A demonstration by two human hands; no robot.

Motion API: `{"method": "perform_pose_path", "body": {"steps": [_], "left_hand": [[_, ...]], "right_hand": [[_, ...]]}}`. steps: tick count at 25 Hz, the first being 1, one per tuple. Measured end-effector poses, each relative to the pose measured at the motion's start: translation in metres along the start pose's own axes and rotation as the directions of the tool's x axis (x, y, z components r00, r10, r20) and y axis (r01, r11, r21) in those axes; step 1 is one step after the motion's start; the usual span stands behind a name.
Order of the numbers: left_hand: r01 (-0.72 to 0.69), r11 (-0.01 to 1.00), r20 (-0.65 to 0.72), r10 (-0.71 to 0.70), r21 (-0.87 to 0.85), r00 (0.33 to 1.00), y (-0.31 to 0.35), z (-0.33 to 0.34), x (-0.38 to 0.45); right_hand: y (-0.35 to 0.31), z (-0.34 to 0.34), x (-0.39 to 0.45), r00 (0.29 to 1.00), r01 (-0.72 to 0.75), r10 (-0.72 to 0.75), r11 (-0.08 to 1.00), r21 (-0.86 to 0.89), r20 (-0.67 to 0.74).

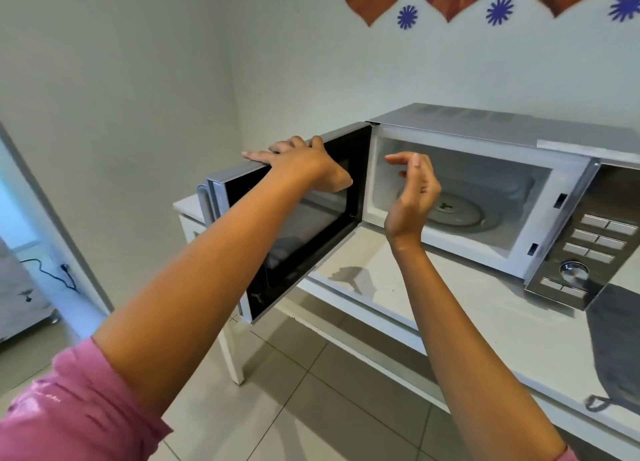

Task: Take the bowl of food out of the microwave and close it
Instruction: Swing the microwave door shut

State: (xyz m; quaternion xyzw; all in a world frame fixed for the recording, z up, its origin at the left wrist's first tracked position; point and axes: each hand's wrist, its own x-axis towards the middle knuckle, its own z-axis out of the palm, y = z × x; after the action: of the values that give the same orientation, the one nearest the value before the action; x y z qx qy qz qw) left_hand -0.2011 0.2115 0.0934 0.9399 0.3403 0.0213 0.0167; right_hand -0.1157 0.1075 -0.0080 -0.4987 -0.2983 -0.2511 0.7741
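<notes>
A silver microwave (pixel 485 128) stands on a white table (pixel 485 315). Its door (pixel 304 246) is swung wide open to the left. Inside I see only the glass turntable (pixel 457 211); no bowl is in view. My left hand (pixel 304 164) grips the top edge of the open door, fingers over the far side. In front of the opening my right hand (pixel 414 194) hovers with its fingers loosely curled and nothing in it.
The control panel (pixel 585 246) with buttons and a dial is at the microwave's right. A grey cloth (pixel 616 349) lies on the table at the right edge. Walls close in behind and to the left. Tiled floor lies below the table.
</notes>
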Motion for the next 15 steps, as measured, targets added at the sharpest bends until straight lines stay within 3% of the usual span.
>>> {"method": "perform_pose_path", "body": {"steps": [5,10,15], "left_hand": [[-0.118,0.993,0.249,0.118,-0.014,0.961,-0.005,-0.037,0.005],[-0.223,0.956,0.275,0.27,-0.19,0.923,0.008,-0.056,0.0],[-0.385,0.92,0.277,0.388,-0.067,0.879,0.043,-0.05,-0.011]], "right_hand": [[-0.012,0.001,0.001,0.934,0.005,0.0,1.0,-0.013,0.358],[-0.033,-0.007,0.013,0.915,-0.016,0.006,1.0,0.02,0.404],[-0.055,-0.04,0.031,0.865,-0.048,0.058,0.998,-0.033,0.499]]}}
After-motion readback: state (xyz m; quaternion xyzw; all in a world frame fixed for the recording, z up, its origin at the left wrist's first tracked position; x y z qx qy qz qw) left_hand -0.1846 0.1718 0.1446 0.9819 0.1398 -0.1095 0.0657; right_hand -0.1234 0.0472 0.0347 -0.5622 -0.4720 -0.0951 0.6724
